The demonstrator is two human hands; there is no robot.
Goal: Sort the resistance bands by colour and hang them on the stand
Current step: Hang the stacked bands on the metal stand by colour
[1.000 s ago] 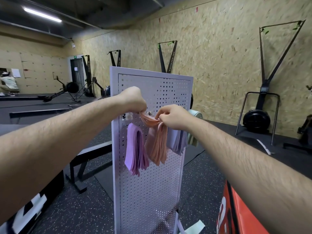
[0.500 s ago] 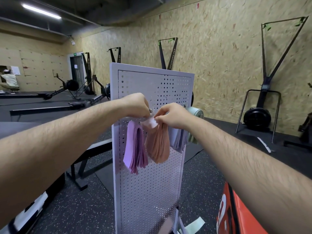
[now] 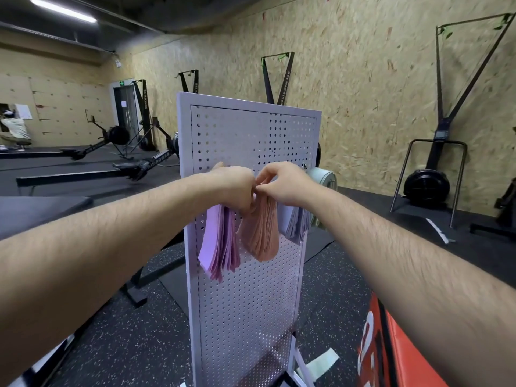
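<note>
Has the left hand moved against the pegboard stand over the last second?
Yes. The left hand has shifted rightward and slightly down across the stand, from above the purple bands towards the peach bands, meeting the right hand.

Only the arms and hands of the person show. The left forearm (image 3: 111, 233) is bare from the picture's left edge to the wrist, and it wears nothing. It carries fine dark hair, densest along its upper side and thinner toward the hand. The right forearm (image 3: 391, 247) is bare in the same way from the lower right corner, with the same dark hair, longer and plainer to see on its outer side. The left hand (image 3: 234, 185) and the right hand (image 3: 282, 185) are bare too, their backs nearly hairless. The knuckles show as soft ridges; the nails are too small and blurred to describe.
</note>
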